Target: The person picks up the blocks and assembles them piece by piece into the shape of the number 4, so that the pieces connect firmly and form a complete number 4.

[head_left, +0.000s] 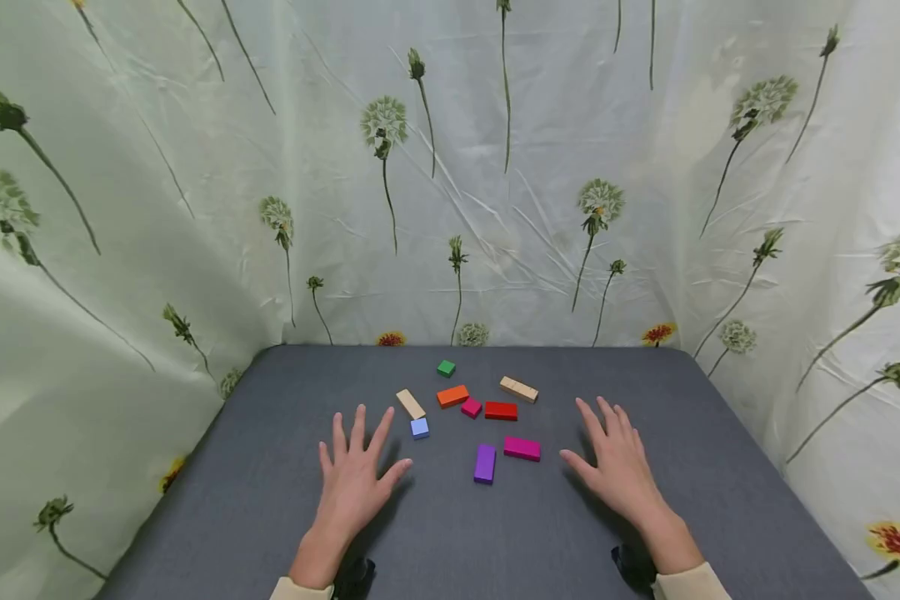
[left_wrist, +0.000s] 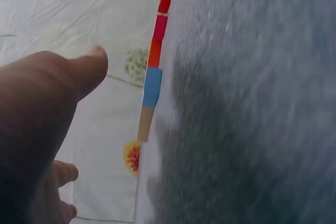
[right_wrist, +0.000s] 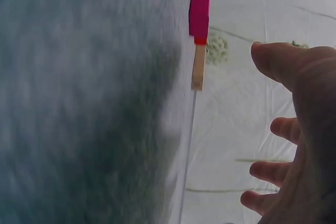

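My left hand (head_left: 352, 485) hovers palm down above the table, fingers spread, holding nothing. Nearest to it are a light blue cube (head_left: 419, 428) and a plain wooden block (head_left: 411, 404). On the other side my right hand (head_left: 619, 472) is also spread and holds nothing, with a magenta block (head_left: 522, 448) to its left. Beside that block lies a purple block (head_left: 484, 464). Farther back are a red block (head_left: 501, 411), a crimson cube (head_left: 472, 407), an orange block (head_left: 452, 396), a second wooden block (head_left: 519, 389) and a green cube (head_left: 446, 368).
A dark grey table (head_left: 270, 500) carries the blocks, which lie scattered about its middle. Behind it and along both sides hangs a pale curtain (head_left: 330, 167) printed with dandelions. Dark wrist straps (head_left: 633, 568) show under the forearms.
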{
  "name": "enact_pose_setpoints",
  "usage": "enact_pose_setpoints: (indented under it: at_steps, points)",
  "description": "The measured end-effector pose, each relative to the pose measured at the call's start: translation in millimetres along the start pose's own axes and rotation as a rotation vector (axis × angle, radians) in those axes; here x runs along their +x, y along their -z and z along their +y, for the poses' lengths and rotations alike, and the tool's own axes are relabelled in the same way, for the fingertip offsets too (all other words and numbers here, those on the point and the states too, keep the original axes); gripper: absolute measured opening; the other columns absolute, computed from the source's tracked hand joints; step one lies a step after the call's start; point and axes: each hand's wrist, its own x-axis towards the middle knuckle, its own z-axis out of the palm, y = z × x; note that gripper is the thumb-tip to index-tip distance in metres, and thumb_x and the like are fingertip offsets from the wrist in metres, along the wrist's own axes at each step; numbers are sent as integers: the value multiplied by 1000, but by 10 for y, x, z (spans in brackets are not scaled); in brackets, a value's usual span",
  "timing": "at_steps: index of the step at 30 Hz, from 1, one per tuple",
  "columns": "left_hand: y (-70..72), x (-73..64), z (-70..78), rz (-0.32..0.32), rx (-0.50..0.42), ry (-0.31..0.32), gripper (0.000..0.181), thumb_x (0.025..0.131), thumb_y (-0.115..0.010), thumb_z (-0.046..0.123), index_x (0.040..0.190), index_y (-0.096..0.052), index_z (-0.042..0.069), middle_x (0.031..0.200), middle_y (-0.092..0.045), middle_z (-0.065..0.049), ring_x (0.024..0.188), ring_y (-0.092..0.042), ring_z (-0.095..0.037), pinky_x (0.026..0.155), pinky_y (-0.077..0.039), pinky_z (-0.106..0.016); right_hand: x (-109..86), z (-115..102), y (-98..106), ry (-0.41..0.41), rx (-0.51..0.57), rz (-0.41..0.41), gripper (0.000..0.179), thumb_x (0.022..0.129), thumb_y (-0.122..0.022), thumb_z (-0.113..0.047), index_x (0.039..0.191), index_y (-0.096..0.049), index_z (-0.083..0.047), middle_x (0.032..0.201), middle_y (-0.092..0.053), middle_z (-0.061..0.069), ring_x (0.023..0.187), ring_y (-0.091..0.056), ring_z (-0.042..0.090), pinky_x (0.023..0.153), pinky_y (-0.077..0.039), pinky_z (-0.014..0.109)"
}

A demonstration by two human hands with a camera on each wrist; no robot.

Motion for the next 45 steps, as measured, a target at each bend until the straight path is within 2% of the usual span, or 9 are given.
enact_pose_setpoints:
  at_steps: [7, 12, 18, 21, 26, 28, 34, 39, 45]
  points:
    - [13, 24, 103, 41, -102, -67, 84, 91, -72, 47, 160, -30, 26, 162, -26, -19, 146, -20, -50, 100, -34, -72, 9, -167, -2, 58, 111, -28, 86, 89, -75, -43, 159, -30, -20, 159, -26, 21, 143, -23, 46, 97, -36, 72]
    - [6, 11, 208, -15, -173, -41, 81, 93, -71, 45, 160, -30, 25, 163, -26, -16, 147, -22, -45, 100, -35, -71, 9, -235, -13, 85, 152, -65, 83, 90, -74, -44, 158, -33, -22, 160, -27, 17, 144, -24, 45, 98, -36, 71]
    - [-20, -24, 343, -27, -195, -38, 76, 92, -73, 39, 157, -37, 22, 161, -32, -15, 144, -29, -45, 101, -35, -69, 29, -354, -8, 132, 176, -80, 80, 89, -76, -43, 156, -38, -21, 159, -31, 15, 143, -27, 41, 102, -35, 68]
    - [2, -39, 401, -30, -210, -73, 73, 93, -73, 38, 156, -40, 20, 159, -34, -14, 143, -32, -44, 102, -36, -67, 32, -449, -13, 153, 200, -91, 78, 88, -78, -40, 154, -41, -20, 156, -36, 13, 141, -32, 37, 102, -37, 65]
    - [25, -67, 491, -33, -290, -170, 69, 93, -73, 34, 154, -44, 18, 158, -38, -13, 140, -37, -37, 104, -38, -61, 37, -632, -57, 162, 224, -145, 78, 85, -81, -39, 153, -45, -22, 150, -43, 4, 133, -41, 28, 100, -43, 57]
    - [20, -73, 533, -51, -308, -190, 69, 93, -73, 33, 153, -45, 18, 157, -38, -13, 140, -38, -36, 104, -38, -60, 45, -705, -71, 165, 223, -163, 79, 85, -82, -40, 152, -45, -23, 147, -45, 2, 130, -43, 25, 98, -46, 54]
    - [-12, -57, 689, -130, -356, -186, 69, 92, -75, 33, 153, -45, 18, 157, -39, -9, 142, -36, -38, 107, -34, -61, 93, -860, -117, 198, 247, -202, 79, 84, -82, -41, 151, -47, -21, 142, -50, 1, 125, -50, 23, 98, -47, 50]
    - [-76, -2, 790, -165, -417, -203, 69, 91, -75, 32, 152, -46, 16, 157, -41, -7, 143, -37, -32, 109, -33, -58, 143, -908, -174, 233, 280, -235, 79, 84, -82, -39, 151, -47, -16, 140, -52, 3, 122, -55, 20, 97, -48, 49]
    - [-182, 41, 827, -226, -472, -203, 68, 91, -75, 30, 151, -48, 14, 155, -44, -7, 141, -40, -29, 109, -34, -57, 150, -919, -248, 225, 346, -291, 76, 85, -83, -32, 149, -49, -12, 133, -56, 4, 99, -58, 15, 82, -51, 38]
